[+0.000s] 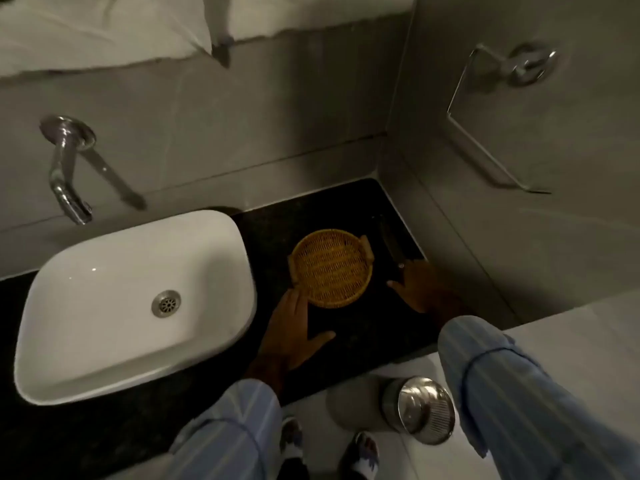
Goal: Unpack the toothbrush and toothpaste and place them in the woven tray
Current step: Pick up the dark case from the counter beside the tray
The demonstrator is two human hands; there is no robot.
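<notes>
A grey tiled wall [242, 126] fills the top of the view and turns a corner on the right, where a metal towel ring [498, 109] hangs from a round mount. Below it, a dark speckled surface [346, 209] runs from the left edge to that corner. A white basin [104, 289] with rounded corners sits on the left part of the surface, its metal drain [166, 303] showing near the middle, and a chrome tap [65, 168] sticks out of the wall above its far left corner.

Two arms in light blue striped sleeves [512, 382] reach in from below. On the pale floor between them stands a round steel bin [420, 408] with a shiny lid.

The woven tray [331, 268], round and tan with a small handle at each side, lies flat on the surface between the basin and the corner, and it looks empty. The left hand [294, 327] lies open, palm down, fingers together and thumb spread, its fingertips at the tray's near left edge; whether they touch it I cannot tell. The right hand [420, 287] rests open on the surface just right of the tray, fingers spread, holding nothing. A slim dark object [390, 242] lies on the surface beyond that hand's fingertips, too dim to identify.
</notes>
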